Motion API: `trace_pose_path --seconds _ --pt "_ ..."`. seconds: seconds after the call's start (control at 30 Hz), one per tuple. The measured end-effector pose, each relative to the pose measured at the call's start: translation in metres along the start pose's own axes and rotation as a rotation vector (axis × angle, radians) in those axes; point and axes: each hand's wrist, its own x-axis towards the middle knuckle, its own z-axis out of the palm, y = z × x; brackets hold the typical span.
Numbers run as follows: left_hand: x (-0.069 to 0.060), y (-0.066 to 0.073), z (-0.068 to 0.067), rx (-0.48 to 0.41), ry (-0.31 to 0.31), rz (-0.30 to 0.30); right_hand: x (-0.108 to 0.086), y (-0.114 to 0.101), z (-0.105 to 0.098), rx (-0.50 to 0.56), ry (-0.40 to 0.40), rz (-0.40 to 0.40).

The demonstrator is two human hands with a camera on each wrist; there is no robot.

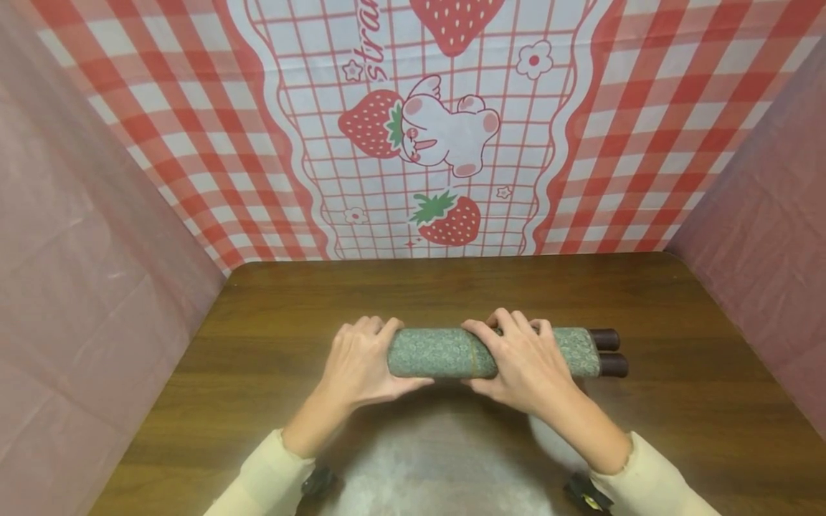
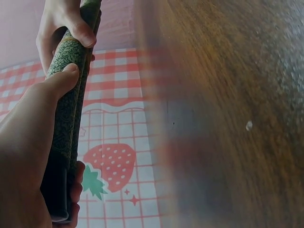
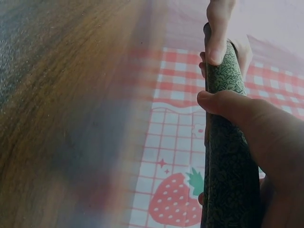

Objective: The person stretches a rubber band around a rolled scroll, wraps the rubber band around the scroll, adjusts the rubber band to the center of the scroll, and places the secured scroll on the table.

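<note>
A green patterned scroll (image 1: 432, 351), rolled up as two rolls side by side, is held level above the table. My left hand (image 1: 358, 365) grips its left end, thumb along the near side and fingers over the far side. Right of the middle, my right hand (image 1: 525, 362) holds it the same way. Two dark brown roller knobs (image 1: 613, 365) stick out at the right end. A thin yellowish band (image 1: 474, 355) runs round the scroll between the hands. In the left wrist view, a dark knob (image 2: 56, 192) shows at the left end, partly behind the left hand.
Beneath the hands lies a brown wood-grain table (image 1: 290, 294) with a glossy reflection near its front. A red-and-white strawberry cloth (image 1: 516, 215) hangs behind its back edge. Pinkish sheets (image 1: 97, 215) stand at both sides. Dark wrist devices (image 1: 589, 493) show by the pale sleeves (image 1: 652, 476).
</note>
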Motion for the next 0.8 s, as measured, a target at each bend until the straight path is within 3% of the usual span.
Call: trace_pose_path --seconds 0.5,0.8 --pt "-0.001 0.0 0.0 0.008 -0.004 0.007 0.0 -0.003 0.002 -0.093 -0.02 -0.031" --pt "-0.004 -0.006 -0.001 0.036 -0.019 -0.016 -0.004 0.021 -0.004 -0.013 -0.101 -0.054"
